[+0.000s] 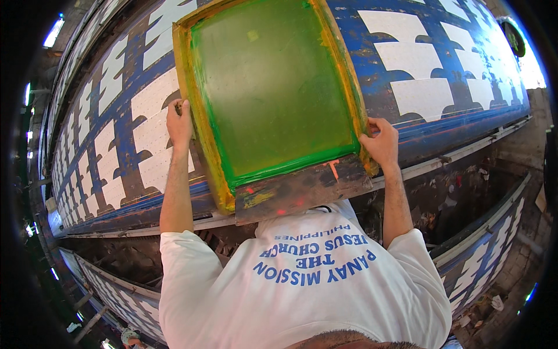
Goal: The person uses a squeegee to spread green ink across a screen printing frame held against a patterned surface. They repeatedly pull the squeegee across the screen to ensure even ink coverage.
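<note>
A large screen-printing frame [343, 64] with yellow- and green-stained wooden sides stands over the long table, its translucent green mesh [273, 93] framed by bright green edging. A dark, paint-spotted strip [302, 189] runs along its near side, in front of my chest. At the frame's right side, my right hand [382, 144] is closed, thumb and fingers pinching the edge. My left hand [179, 123] is beside the left side, fingers curled together round a small dark thing I cannot make out. Whether that hand touches the frame is unclear.
White cut fabric pieces [410, 58] with curved notches lie in rows on the blue sloping printing table [372, 87]. A pale rail [459, 154] edges its near side. Behind me, another table [482, 256] bears similar pieces. Scraps litter the dark gap between.
</note>
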`<action>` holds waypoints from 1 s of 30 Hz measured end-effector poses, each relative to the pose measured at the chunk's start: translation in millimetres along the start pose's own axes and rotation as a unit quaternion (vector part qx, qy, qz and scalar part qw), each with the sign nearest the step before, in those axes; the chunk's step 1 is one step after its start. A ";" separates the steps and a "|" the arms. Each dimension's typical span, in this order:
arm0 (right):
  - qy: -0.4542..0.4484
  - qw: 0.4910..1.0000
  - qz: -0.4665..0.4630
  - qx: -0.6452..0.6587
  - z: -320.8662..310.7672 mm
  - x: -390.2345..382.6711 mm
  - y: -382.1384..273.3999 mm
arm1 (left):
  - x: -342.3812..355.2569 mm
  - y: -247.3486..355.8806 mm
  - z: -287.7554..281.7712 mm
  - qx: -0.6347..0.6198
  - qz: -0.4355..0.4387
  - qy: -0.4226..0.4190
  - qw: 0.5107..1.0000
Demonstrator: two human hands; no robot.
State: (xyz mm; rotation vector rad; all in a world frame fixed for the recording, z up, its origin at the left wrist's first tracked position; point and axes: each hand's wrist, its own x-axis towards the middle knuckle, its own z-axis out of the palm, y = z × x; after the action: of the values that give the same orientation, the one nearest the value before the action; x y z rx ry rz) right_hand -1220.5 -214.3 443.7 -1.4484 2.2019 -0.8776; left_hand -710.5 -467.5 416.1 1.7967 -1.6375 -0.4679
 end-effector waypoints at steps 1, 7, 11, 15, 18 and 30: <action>-0.010 1.000 0.010 -0.001 -1.7 -2.4 4.4 | -2.8 1.1 3.0 0.009 0.002 0.003 1.000; -0.063 0.996 0.020 0.053 -7.8 -3.7 2.3 | -3.2 -1.1 16.7 0.039 -0.024 -0.009 0.999; -0.048 0.994 -0.068 -0.076 -14.0 -12.6 -28.8 | -1.2 -1.9 24.9 0.086 -0.026 -0.026 0.996; -0.245 0.936 -0.254 -0.015 -1.9 -44.0 -79.4 | -2.8 0.3 25.7 0.095 -0.017 -0.031 0.995; -0.413 0.850 -0.326 -0.035 23.2 -73.8 -114.8 | -3.3 4.6 26.2 0.088 -0.025 -0.027 0.995; -0.301 0.884 -0.297 -0.198 55.2 -110.1 -148.7 | -10.0 11.9 19.8 0.036 -0.038 -0.028 0.998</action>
State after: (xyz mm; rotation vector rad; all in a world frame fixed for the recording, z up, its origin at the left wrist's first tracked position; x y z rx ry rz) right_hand -1040.2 -172.2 498.3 -2.2766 1.5206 -0.0548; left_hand -733.8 -462.2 408.1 1.9204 -1.6470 -0.5020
